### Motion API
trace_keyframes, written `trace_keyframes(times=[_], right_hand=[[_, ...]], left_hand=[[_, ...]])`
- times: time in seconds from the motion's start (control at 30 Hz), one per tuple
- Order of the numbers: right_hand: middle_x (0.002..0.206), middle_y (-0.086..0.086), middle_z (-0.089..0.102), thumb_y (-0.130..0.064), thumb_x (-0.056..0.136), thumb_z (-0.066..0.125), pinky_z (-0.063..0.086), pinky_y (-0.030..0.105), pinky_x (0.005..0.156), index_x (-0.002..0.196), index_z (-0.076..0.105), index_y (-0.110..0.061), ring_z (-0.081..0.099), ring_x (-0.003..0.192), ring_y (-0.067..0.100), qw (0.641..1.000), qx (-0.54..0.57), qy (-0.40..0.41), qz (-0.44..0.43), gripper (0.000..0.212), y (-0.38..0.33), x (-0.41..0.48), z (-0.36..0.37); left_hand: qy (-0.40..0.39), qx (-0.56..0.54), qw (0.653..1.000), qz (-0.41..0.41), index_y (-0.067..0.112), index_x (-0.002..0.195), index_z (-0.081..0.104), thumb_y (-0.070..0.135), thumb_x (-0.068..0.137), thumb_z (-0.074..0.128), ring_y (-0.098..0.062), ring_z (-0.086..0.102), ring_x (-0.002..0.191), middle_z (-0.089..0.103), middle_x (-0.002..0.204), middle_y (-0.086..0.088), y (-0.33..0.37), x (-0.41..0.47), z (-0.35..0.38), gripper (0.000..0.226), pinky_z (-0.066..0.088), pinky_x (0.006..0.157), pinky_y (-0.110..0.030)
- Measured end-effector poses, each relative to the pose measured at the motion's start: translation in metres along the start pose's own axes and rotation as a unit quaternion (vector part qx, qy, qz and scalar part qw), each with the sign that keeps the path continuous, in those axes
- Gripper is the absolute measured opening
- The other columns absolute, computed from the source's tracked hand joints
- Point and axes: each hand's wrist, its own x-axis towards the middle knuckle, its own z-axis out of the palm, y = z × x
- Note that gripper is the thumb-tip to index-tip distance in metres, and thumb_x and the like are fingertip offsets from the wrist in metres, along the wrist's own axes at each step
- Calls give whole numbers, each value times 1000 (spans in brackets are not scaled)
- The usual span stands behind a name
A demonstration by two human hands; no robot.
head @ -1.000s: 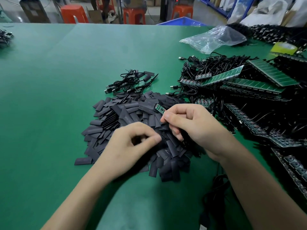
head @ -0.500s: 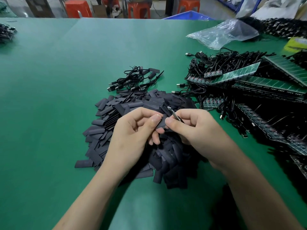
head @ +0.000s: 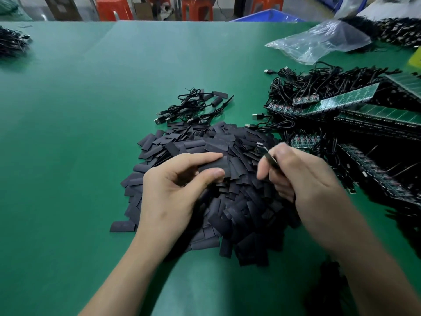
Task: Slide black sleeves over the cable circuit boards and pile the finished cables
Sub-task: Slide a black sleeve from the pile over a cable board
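Observation:
A big heap of flat black sleeves [head: 227, 201] lies on the green table in front of me. My left hand [head: 173, 192] pinches one black sleeve [head: 216, 164] between thumb and forefinger, just above the heap. My right hand [head: 303, 179] grips a small cable circuit board [head: 265, 152] edge-on, its tip pointing up and left, a short gap from the sleeve. The cable hangs hidden below my right hand. Behind the heap sits a small pile of finished cables [head: 196, 106] with sleeves on.
Unsleeved cables and green board panels [head: 341, 101] crowd the right side. A clear plastic bag [head: 323, 42] lies at the back right, another cable bundle [head: 11, 42] at the far left. Orange stools [head: 114, 8] stand past the table's far edge.
My left hand picked a sleeve from the heap and raised it. The hands met at the board half a second ago and now sit slightly apart, the board turned edge-on.

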Motion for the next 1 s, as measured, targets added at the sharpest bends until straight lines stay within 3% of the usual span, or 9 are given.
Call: trace_keyframes(times=[0.1, 0.17, 0.33, 0.67, 0.83, 1.0], right_hand=[[58, 1, 41, -42, 102, 41, 30, 22, 50, 79, 57, -18, 38, 51, 8, 993, -110, 0, -44, 37, -1, -3, 3], [57, 5, 44, -40, 100, 45, 31, 24, 49, 75, 56, -18, 39, 50, 13, 991, -126, -7, -47, 35, 0, -4, 5], [53, -7, 44, -40, 99, 48, 30, 17, 49, 72, 57, -20, 41, 50, 6, 991, -130, 2, -35, 34, 3, -4, 8], [49, -9, 42, -36, 104, 53, 28, 18, 47, 71, 56, -20, 37, 46, 7, 991, -129, -1, -24, 37, 6, -7, 12], [52, -9, 48, -43, 97, 49, 26, 23, 49, 72, 57, -23, 43, 48, 11, 984, -176, -34, -10, 34, 7, -7, 11], [54, -9, 50, -45, 96, 48, 32, 23, 50, 71, 57, -27, 44, 49, 10, 981, -183, -70, -9, 32, 7, -7, 8]], left_hand=[[-3, 1, 1000, 12, 37, 97, 80, 23, 82, 81, -2, 70, 80, 79, 92, 12, 1, 0, 0, 21, 54, 77, -17], [-7, 7, 1000, 19, 34, 98, 80, 22, 82, 81, -2, 71, 82, 79, 93, 12, 1, -1, 1, 20, 54, 78, -17], [-20, 9, 999, 25, 32, 98, 80, 25, 79, 82, -5, 73, 82, 79, 93, 11, 0, -2, 5, 20, 55, 78, -18], [-10, 42, 999, 29, 37, 99, 80, 30, 80, 84, -17, 74, 81, 79, 94, 10, -3, -3, 4, 21, 60, 79, -32], [-62, 145, 978, 138, 25, 106, 79, 26, 85, 80, -6, 71, 92, 75, 98, 14, 0, 2, -3, 21, 50, 84, -17], [-103, 167, 968, 157, 18, 104, 81, 23, 85, 81, -8, 70, 91, 74, 97, 9, -2, 3, -10, 20, 50, 82, -18]])
